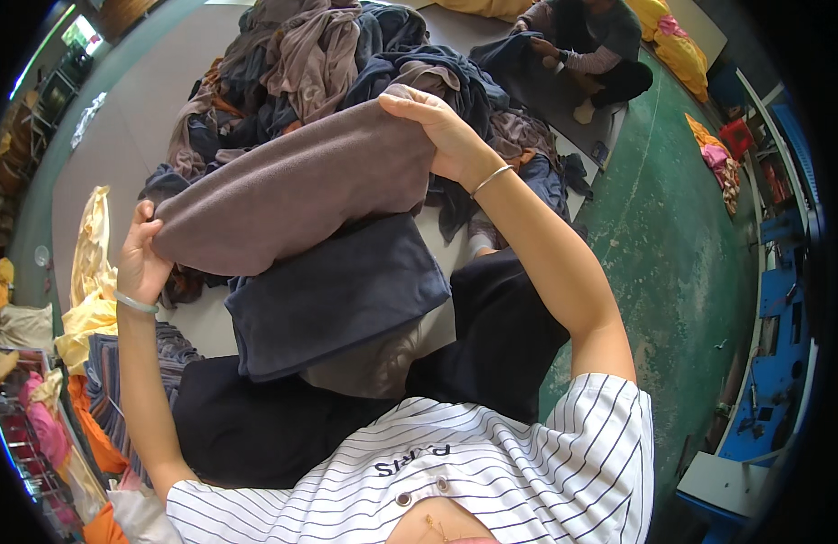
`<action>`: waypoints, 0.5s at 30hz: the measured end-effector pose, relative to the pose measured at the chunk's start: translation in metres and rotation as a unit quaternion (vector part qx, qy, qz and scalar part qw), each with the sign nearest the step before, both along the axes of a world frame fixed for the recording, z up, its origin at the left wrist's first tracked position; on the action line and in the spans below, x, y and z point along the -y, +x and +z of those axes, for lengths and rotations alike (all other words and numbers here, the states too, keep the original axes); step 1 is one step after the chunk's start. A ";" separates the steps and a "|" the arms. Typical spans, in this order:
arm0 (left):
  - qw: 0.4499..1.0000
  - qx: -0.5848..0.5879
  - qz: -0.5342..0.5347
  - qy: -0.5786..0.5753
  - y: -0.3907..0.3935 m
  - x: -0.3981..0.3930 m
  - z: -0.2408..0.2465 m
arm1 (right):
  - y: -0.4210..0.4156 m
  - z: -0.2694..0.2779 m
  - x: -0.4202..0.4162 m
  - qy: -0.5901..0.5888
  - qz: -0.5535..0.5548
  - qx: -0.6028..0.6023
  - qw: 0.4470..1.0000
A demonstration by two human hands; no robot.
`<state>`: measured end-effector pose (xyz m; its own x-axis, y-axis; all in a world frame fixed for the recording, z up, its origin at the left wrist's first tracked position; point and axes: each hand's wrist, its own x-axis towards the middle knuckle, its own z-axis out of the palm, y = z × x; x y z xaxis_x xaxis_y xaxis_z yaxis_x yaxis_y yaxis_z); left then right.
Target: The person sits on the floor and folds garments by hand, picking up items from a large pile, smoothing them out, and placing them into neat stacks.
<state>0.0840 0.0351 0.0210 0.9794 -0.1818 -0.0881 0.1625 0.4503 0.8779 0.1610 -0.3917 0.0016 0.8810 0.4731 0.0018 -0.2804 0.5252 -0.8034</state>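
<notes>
A mauve-brown fleecy cloth (pixel 296 183) is stretched between my two hands, raised in front of me. My left hand (pixel 144 258) grips its lower left end, fingers curled over the edge. At the upper right end, my right hand (pixel 439 129) pinches the cloth's corner between thumb and fingers. Below it, a folded dark navy cloth (pixel 344 292) lies in front of my lap, its far part hidden by the brown cloth. Under the navy cloth a grey-brown surface (pixel 371 360) shows; I cannot tell whether it is fabric.
A large heap of loose grey, brown and navy cloths (pixel 310 61) rises ahead. Stacked folded cloths (pixel 109 381) and yellow fabric (pixel 89 319) lie at left. Another person (pixel 589 54) sits at the upper right, handling dark cloth. Blue workstations (pixel 773 326) line the green floor's (pixel 671 272) right side.
</notes>
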 end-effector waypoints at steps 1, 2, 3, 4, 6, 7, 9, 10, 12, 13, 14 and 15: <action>0.998 -0.025 0.000 0.051 -0.002 0.002 0.000 | -0.002 0.002 -0.003 0.004 -0.010 -0.003 1.000; 0.994 -0.051 0.001 0.102 -0.004 0.004 0.001 | -0.002 0.003 -0.005 0.009 -0.021 -0.007 1.000; 0.986 -0.074 -0.001 0.151 -0.005 0.010 0.003 | -0.002 0.003 -0.005 0.009 -0.029 0.001 1.000; 0.974 -0.088 0.034 0.204 -0.011 0.028 0.007 | -0.002 0.003 -0.004 0.010 -0.037 0.008 0.999; 0.961 -0.035 -0.004 0.275 -0.010 0.022 -0.003 | -0.001 0.004 -0.001 0.008 -0.045 0.027 0.999; 0.955 -0.014 -0.014 0.295 -0.009 0.019 -0.006 | 0.000 0.004 0.001 0.006 -0.044 0.037 0.998; 0.956 -0.023 -0.008 0.293 -0.010 0.018 -0.002 | 0.003 0.004 0.006 0.003 -0.044 0.059 0.997; 0.961 -0.024 -0.013 0.276 -0.008 0.016 -0.001 | 0.005 0.002 0.010 0.001 -0.044 0.071 0.997; 0.981 -0.030 -0.013 0.192 -0.009 0.013 0.007 | 0.005 0.004 0.013 -0.004 -0.052 0.091 0.995; 0.991 -0.028 -0.016 0.131 -0.010 0.007 0.008 | 0.010 0.001 0.015 0.009 -0.049 0.121 0.991; 0.999 -0.017 -0.022 0.034 -0.010 -0.003 0.006 | 0.010 0.002 0.018 -0.006 -0.061 0.140 0.988; 1.000 0.005 -0.003 0.030 -0.014 -0.007 0.010 | 0.011 0.004 0.017 -0.017 -0.068 0.159 0.985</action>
<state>0.0698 0.0418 0.0315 0.9791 -0.1832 -0.0881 0.1556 0.3963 0.9048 0.1720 -0.4085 0.0056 0.8937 0.3551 0.2743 0.0592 0.5126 -0.8566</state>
